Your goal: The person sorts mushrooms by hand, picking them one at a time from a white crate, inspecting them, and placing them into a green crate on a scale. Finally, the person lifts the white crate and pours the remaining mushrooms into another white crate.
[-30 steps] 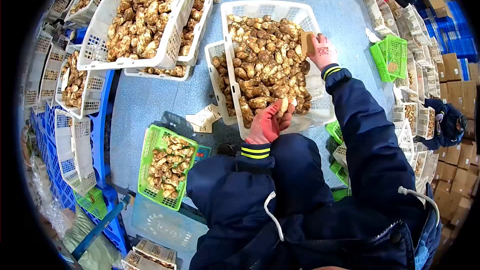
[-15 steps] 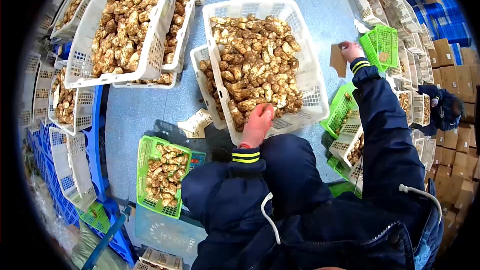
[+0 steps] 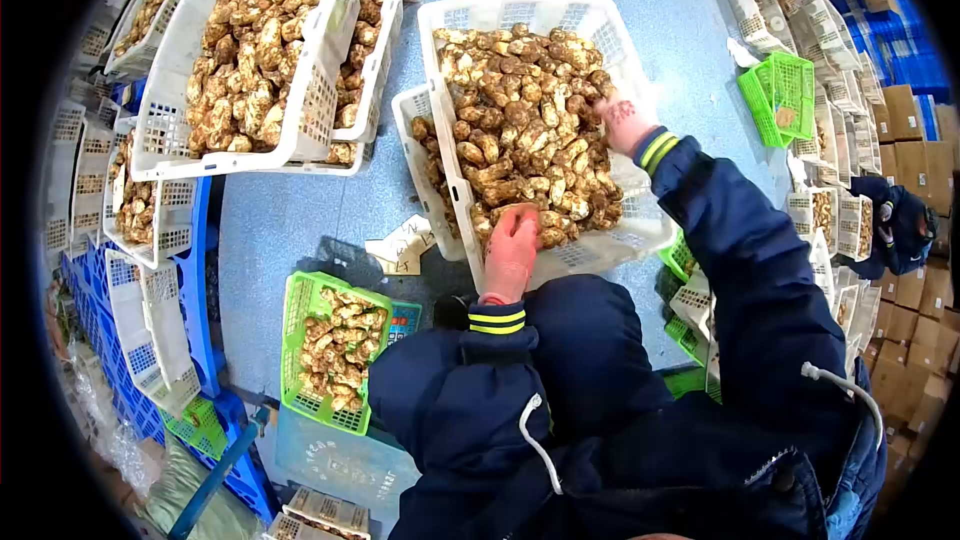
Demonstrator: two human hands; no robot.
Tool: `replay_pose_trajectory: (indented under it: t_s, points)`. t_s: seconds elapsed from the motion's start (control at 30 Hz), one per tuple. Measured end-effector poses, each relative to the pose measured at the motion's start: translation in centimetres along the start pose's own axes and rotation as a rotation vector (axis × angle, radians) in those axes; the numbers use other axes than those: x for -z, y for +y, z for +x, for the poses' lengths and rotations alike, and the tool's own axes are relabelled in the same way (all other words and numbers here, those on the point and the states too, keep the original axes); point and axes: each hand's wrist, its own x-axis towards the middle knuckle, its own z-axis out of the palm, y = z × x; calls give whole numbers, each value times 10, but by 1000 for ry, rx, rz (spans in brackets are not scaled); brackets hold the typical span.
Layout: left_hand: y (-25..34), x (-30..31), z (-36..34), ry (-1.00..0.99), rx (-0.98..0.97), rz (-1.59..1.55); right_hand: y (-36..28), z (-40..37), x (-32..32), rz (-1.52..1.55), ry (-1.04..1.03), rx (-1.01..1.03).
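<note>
A large white crate [image 3: 655, 195] holds a heap of brown, knobbly mushroom-like pieces [image 3: 530, 120]. At the near edge of the heap is my left hand [image 3: 511, 255], its fingers curled against the pieces; what lies between them is hard to make out. My right hand [image 3: 627, 124] reaches in over the crate's right side, with its fingertips at the heap and mostly hidden. Left of my knees stands a green basket [image 3: 290, 340] with similar pieces [image 3: 340, 350]. Paper scraps with writing [image 3: 402, 246] lie on the blue surface.
Stacked white crates of the same pieces [image 3: 150, 135] stand at the upper left. A green basket [image 3: 778, 100] and more white crates are on the right. Another person [image 3: 900, 230] is at the far right near cardboard boxes [image 3: 925, 175]. A blue rack [image 3: 195, 290] runs along the left.
My right hand has moved left from beside the green basket to the heap, and the brown card it held is out of sight. My left hand stays at the heap's near edge.
</note>
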Motion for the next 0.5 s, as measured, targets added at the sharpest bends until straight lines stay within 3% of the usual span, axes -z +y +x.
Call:
replay_pose_trajectory:
  t_s: [0.03, 0.07, 0.1, 0.17, 0.23, 0.33, 0.37, 0.43, 0.47, 0.5]
  points:
    - [3, -1, 2, -2, 0, -9, 0, -15, 23, -10, -192, 120]
    - [4, -3, 2, 12, -17, -33, -6, -11, 57, 315, -581, 100]
    - [6, -5, 2, 23, -30, -54, -10, -19, 60, 274, -496, 72]
    - [8, -9, 2, -2, -20, -152, -5, 8, 8, 268, -17, -5]
    - [7, -7, -1, -11, -34, -181, -25, 28, 7, 48, 28, -175]
    - [3, -2, -2, 52, -43, -176, -37, 37, -14, -108, 114, -95]
    - [1, 1, 0, 94, -43, -168, -32, 29, -4, 43, 48, -124]
    - [-1, 7, 4, 40, -90, -250, -31, 4, 13, 1, -174, -114]
    - [4, 3, 1, 86, -87, -228, -17, -18, -29, -334, 124, 215]
    - [7, -2, 0, 133, -82, -207, -29, -25, 20, -89, -332, 151]
